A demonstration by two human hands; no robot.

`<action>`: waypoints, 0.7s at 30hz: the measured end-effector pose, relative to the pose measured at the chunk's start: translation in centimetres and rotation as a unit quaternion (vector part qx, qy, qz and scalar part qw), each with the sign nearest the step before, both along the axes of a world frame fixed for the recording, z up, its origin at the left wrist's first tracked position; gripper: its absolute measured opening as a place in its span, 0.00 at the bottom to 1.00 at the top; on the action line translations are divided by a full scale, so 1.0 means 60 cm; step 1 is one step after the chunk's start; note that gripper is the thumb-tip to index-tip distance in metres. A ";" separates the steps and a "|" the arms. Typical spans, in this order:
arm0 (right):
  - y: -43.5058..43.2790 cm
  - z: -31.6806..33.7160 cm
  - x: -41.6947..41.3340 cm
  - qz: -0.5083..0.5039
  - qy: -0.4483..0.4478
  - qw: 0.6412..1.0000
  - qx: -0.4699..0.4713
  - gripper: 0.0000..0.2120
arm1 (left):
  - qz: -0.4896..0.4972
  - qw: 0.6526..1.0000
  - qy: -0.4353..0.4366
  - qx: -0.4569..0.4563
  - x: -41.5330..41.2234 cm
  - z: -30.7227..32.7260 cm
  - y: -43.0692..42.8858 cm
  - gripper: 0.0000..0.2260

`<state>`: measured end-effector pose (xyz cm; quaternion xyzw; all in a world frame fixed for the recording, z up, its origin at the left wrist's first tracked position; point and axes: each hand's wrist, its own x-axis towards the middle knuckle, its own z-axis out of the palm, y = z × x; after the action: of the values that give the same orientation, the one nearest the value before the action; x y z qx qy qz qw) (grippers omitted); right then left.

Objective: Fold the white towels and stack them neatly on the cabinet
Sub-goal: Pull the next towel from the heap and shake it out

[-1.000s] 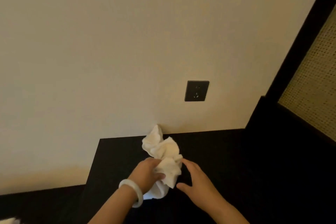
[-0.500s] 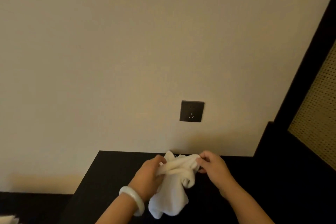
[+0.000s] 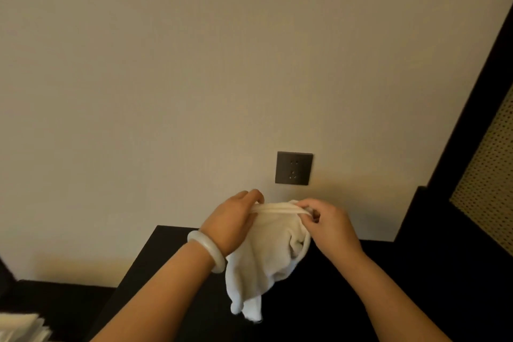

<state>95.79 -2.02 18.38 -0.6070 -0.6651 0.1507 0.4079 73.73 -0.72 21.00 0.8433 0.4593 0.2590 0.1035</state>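
Note:
A small white towel point(image 3: 263, 255) hangs in the air above the black cabinet top point(image 3: 347, 300). My left hand point(image 3: 233, 219), with a pale bangle on the wrist, pinches the towel's upper edge at its left end. My right hand point(image 3: 330, 222) pinches the same edge at its right end. The edge is drawn fairly taut between the two hands. The rest of the cloth droops crumpled below them, its lowest tip near the cabinet surface.
A beige wall point(image 3: 194, 78) with a dark socket plate point(image 3: 294, 168) rises straight behind the cabinet. A dark frame with a woven panel point(image 3: 488, 175) stands at the right. A stack of white cloth point(image 3: 22, 327) shows at the bottom left corner.
Both hands lifted the crumpled towel off the cabinet and moved apart along its top edge, so the towel now hangs stretched between them.

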 end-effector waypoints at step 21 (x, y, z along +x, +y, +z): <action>-0.045 -0.191 0.103 -0.057 -0.104 0.949 -0.292 0.03 | 0.219 0.925 0.215 -0.225 -0.162 -0.233 -0.025 0.18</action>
<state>101.94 -4.70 6.94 -0.7485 -0.5955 0.2506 0.1493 64.03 -2.22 7.01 0.7114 0.6902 -0.0224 0.1304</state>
